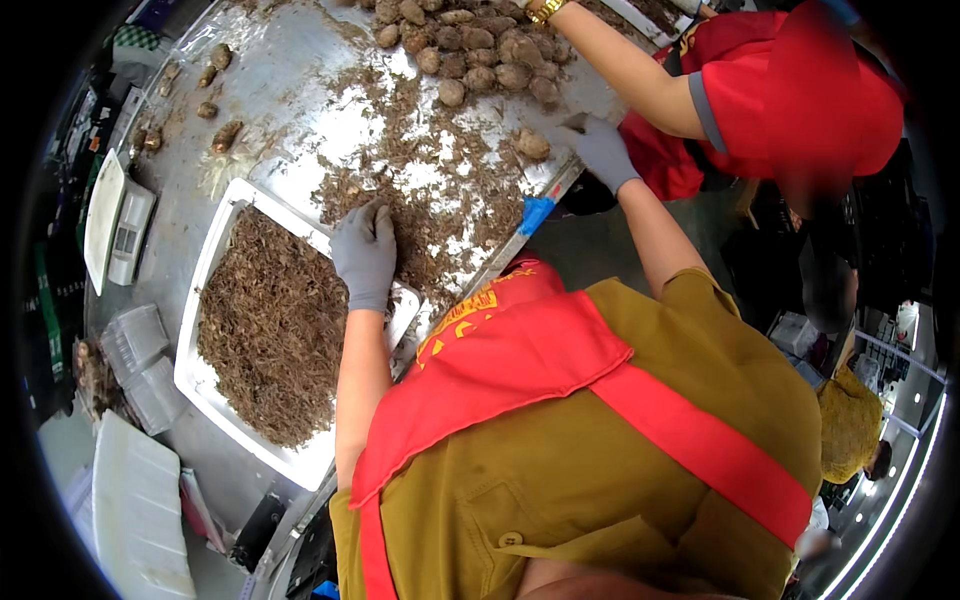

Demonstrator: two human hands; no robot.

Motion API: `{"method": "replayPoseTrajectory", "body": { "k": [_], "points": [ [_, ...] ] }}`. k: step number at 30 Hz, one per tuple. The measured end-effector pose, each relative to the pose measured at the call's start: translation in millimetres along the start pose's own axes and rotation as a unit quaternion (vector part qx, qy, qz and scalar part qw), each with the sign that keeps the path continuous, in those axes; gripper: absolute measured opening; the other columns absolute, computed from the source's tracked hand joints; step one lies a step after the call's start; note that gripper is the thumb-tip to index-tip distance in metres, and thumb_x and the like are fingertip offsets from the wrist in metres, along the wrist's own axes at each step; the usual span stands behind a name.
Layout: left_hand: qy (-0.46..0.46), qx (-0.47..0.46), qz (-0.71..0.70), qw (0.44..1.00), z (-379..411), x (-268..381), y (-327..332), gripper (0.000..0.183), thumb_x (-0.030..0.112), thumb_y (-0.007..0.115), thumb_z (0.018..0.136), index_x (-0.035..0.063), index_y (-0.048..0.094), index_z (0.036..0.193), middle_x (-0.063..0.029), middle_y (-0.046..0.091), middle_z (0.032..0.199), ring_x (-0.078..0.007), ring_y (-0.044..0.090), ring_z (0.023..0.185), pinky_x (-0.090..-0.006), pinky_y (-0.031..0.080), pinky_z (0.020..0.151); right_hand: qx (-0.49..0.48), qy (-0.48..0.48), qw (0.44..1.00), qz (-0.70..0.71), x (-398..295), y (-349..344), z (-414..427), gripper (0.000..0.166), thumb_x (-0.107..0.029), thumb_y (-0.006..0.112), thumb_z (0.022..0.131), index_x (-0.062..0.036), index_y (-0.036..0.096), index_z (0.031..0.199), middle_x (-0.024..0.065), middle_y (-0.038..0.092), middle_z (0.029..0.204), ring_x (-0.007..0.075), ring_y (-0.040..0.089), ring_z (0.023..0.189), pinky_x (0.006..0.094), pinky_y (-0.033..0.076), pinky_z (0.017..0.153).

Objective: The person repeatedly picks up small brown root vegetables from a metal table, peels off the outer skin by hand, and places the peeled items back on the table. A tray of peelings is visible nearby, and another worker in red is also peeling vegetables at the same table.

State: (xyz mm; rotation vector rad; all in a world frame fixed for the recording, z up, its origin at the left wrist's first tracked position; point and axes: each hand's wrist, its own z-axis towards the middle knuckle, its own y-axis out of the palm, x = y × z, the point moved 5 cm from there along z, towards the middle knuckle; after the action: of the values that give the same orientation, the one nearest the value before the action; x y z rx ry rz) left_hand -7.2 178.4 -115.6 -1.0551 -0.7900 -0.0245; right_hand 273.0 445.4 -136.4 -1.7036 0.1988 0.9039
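Observation:
My left hand, in a grey glove, is over the inner edge of a white plastic tray. Its fingers are curled down beside loose brown fibrous scraps, and whatever they may hold is hidden. A thick heap of similar brown fibre fills much of the tray. My right hand, also gloved in grey, is at the metal table's edge with bent, soiled fingertips. Just left of it lies a single brown taro-like corm, apart from the fingers. Whether that hand holds anything small is unclear.
More corms are piled at the far side, near a co-worker's arm. Several small ones lie scattered at left. A weighing scale, clear plastic boxes and a white foam box line the left side. Blue tape marks the table edge.

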Motion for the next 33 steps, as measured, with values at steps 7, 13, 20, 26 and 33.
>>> {"method": "replayPoseTrajectory", "body": {
  "k": [7, 13, 20, 26, 33],
  "points": [
    [-0.013, -0.005, -0.047, 0.999, 4, 4, -7, 0.026, 0.018, 0.058, 0.090, 0.0047, 0.069, 0.110, -0.0146, 0.069, 0.101, -0.0299, 0.065, 0.097, -0.0372, 0.050, 0.088, -0.064, -0.073, 0.984, -0.149, -34, 40, -7, 0.058, -0.041, 0.070, 0.074, -0.0042, 0.065, 0.119, 0.0214, 0.063, 0.113, 0.0348, 0.062, 0.102, 0.0444, 0.049, 0.090],
    [-0.030, 0.000, -0.207, 0.978, 2, 17, -17, 0.040, 0.017, 0.063, 0.088, 0.0038, 0.060, 0.126, -0.0156, 0.061, 0.119, -0.0229, 0.061, 0.105, -0.0322, 0.047, 0.095, -0.204, -0.044, 0.913, 0.351, -105, 40, -32, 0.044, -0.028, 0.066, 0.089, 0.0022, 0.062, 0.122, 0.0080, 0.068, 0.106, 0.0148, 0.064, 0.084, 0.0289, 0.053, 0.075],
    [-0.085, -0.107, -0.353, 0.926, -9, 79, -32, 0.057, 0.020, 0.065, 0.084, 0.0039, 0.051, 0.137, -0.0133, 0.065, 0.117, -0.0174, 0.060, 0.107, -0.0295, 0.045, 0.096, -0.296, -0.038, 0.779, 0.551, -166, 58, -72, 0.043, -0.029, 0.055, 0.099, 0.0020, 0.057, 0.128, 0.0088, 0.066, 0.109, 0.0137, 0.064, 0.090, 0.0270, 0.053, 0.073],
    [-0.079, -0.083, -0.401, 0.909, -16, 89, -51, 0.049, 0.018, 0.061, 0.088, 0.0006, 0.055, 0.133, -0.0158, 0.059, 0.132, -0.0187, 0.055, 0.122, -0.0302, 0.040, 0.104, -0.291, -0.033, 0.814, 0.501, -185, 56, -85, 0.054, -0.041, 0.042, 0.101, 0.0054, 0.059, 0.123, 0.0118, 0.067, 0.108, 0.0153, 0.065, 0.090, 0.0225, 0.051, 0.077],
    [-0.209, -0.090, -0.587, 0.777, -27, 65, -27, 0.037, 0.021, 0.056, 0.096, -0.0023, 0.060, 0.124, -0.0086, 0.067, 0.106, -0.0130, 0.062, 0.094, -0.0261, 0.049, 0.086, -0.178, -0.256, 0.896, 0.317, -206, 31, -93, 0.043, -0.035, 0.052, 0.097, -0.0017, 0.062, 0.122, 0.0112, 0.070, 0.098, 0.0140, 0.067, 0.079, 0.0254, 0.052, 0.070]
  ]
}}
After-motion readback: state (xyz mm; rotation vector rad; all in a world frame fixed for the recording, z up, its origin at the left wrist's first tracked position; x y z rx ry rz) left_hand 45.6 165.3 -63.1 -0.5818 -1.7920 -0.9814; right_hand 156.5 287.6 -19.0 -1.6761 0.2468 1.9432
